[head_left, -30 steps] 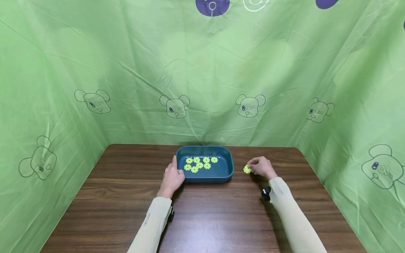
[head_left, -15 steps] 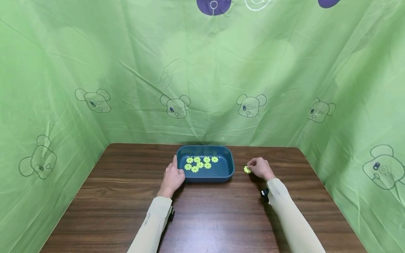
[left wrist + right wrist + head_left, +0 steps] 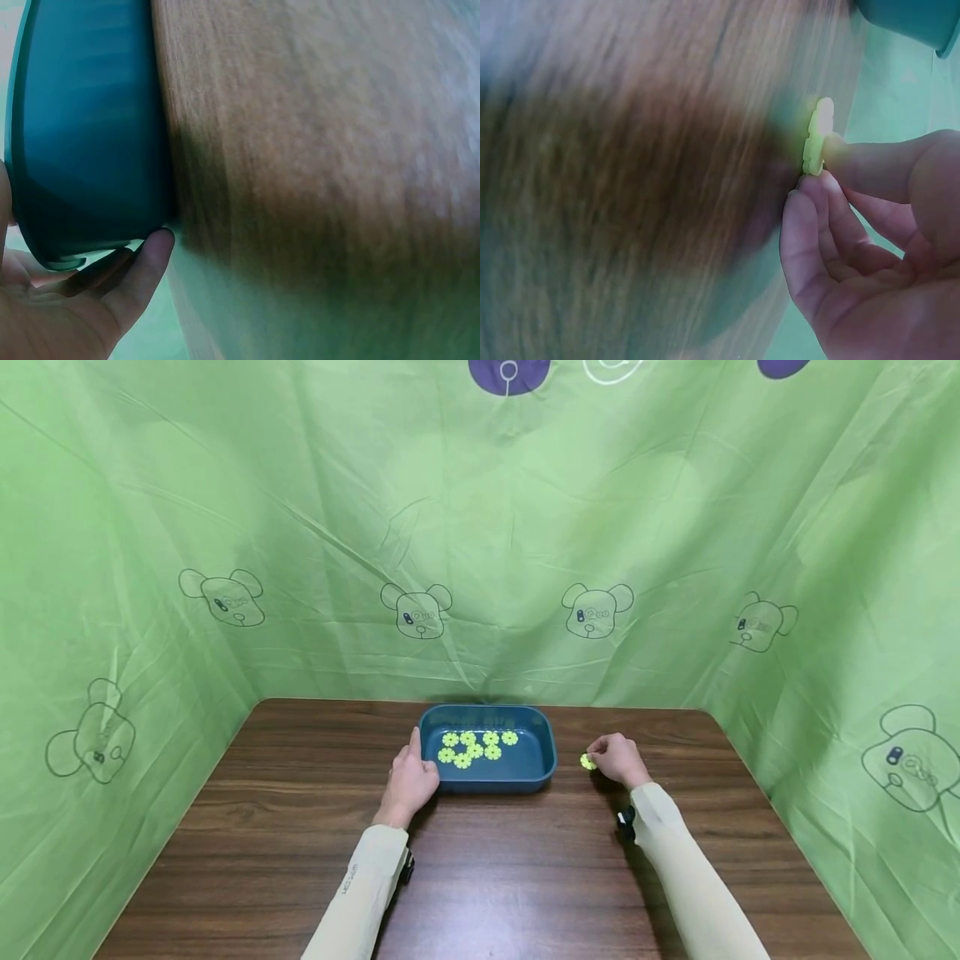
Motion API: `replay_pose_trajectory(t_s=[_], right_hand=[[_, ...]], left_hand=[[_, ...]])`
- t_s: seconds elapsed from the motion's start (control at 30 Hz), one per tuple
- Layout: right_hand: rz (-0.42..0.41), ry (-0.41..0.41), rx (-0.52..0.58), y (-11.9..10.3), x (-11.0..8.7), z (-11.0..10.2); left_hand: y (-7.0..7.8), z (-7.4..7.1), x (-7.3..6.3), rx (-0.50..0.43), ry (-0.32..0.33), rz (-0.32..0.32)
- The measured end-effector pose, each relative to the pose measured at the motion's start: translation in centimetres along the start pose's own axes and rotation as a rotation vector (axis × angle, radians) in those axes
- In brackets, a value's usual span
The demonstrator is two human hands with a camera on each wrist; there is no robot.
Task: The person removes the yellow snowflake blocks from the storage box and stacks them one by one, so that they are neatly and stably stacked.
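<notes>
A dark blue rectangular tray (image 3: 495,783) stands at the back middle of the table. Several yellow snowflake-shaped discs (image 3: 475,751) lie on its bottom, grouped towards the left. My left hand (image 3: 409,779) holds the tray's front left corner, thumb near the rim and index finger stretched along the left side. In the left wrist view the fingers (image 3: 142,274) touch the outer wall. To the right of the tray, my right hand (image 3: 618,757) pinches a single yellow snowflake disc (image 3: 819,139) at table level, thumb on its face and fingertips at its edge. Part of that disc is hidden in the head view.
The brown wood-grain table (image 3: 495,868) reaches back to a green curtain (image 3: 502,543) printed with bear faces, which also hangs along both sides. Black straps with small devices (image 3: 626,821) sit at the wrists.
My right hand has shifted slightly over the disc, covering more of it, while the disc stays nearly in place. My left hand and the tray hold still.
</notes>
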State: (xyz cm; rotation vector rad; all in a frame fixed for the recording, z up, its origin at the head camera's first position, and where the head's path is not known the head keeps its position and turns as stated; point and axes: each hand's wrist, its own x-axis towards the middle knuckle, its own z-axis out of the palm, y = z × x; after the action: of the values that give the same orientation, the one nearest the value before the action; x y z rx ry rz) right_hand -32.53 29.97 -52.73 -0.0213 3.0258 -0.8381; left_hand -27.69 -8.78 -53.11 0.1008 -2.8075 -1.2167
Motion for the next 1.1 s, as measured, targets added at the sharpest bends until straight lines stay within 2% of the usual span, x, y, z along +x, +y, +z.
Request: replay_pose_trajectory(t_s=[0.37, 0.7, 1.1], right_hand=[[0.035, -0.017, 0.037, 0.13, 0.29, 0.01], [0.045, -0.009, 0.046, 0.3, 0.08, 0.24], [0.063, -0.027, 0.046, 0.33, 0.1, 0.48]], left_hand=[[0.05, 0.08, 0.03, 0.0, 0.01, 0.012], [-0.16, 0.16, -0.03, -0.004, -0.002, -0.002], [-0.17, 0.38, -0.24, 0.007, 0.023, 0.011]])
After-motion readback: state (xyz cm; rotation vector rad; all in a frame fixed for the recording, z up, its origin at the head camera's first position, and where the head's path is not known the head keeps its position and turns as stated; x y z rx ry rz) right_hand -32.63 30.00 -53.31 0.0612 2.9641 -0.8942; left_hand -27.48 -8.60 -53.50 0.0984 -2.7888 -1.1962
